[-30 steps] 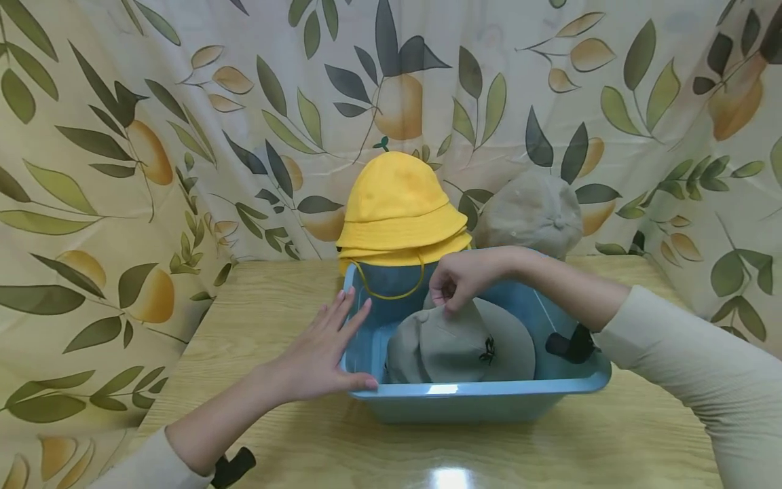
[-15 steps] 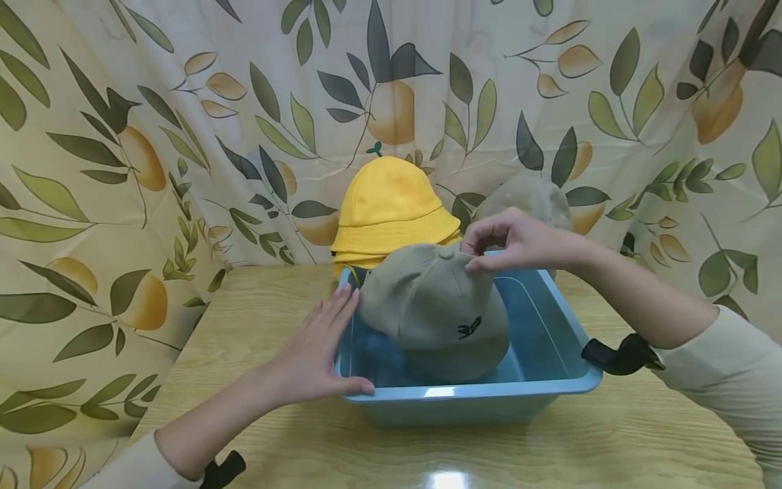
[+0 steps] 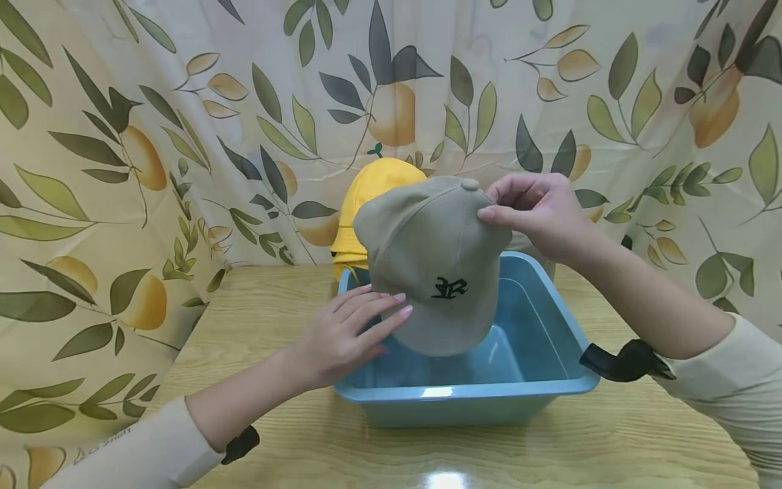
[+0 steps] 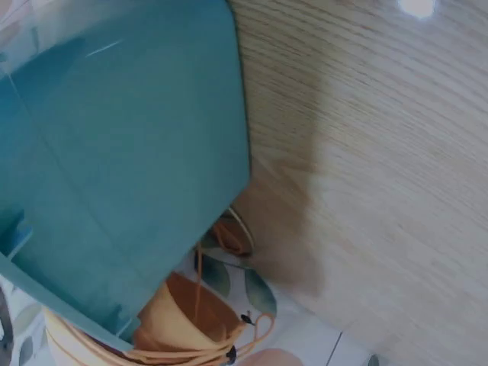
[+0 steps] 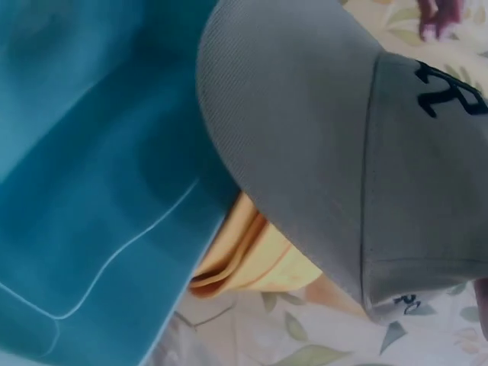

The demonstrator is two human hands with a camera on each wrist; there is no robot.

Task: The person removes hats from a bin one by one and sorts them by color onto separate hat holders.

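Note:
A grey-beige baseball cap with black embroidered lettering hangs over the blue plastic basin, brim pointing down. My right hand pinches its crown near the top button, thumb in front. My left hand has its fingers extended, fingertips overlapping the cap's lower left side in the head view. From the right wrist view, the cap's brim and front panel lie over the basin's edge. In the left wrist view the basin's outer wall fills the upper left.
Yellow bucket hats are stacked behind the basin, partly hidden by the cap; their cord shows in the left wrist view. Another beige cap behind is mostly covered by my right hand. A leaf-patterned curtain backs the wooden table.
My right hand has lifted the cap up from inside the basin, and it now faces me. My left hand has left the basin's rim and moved over to the cap.

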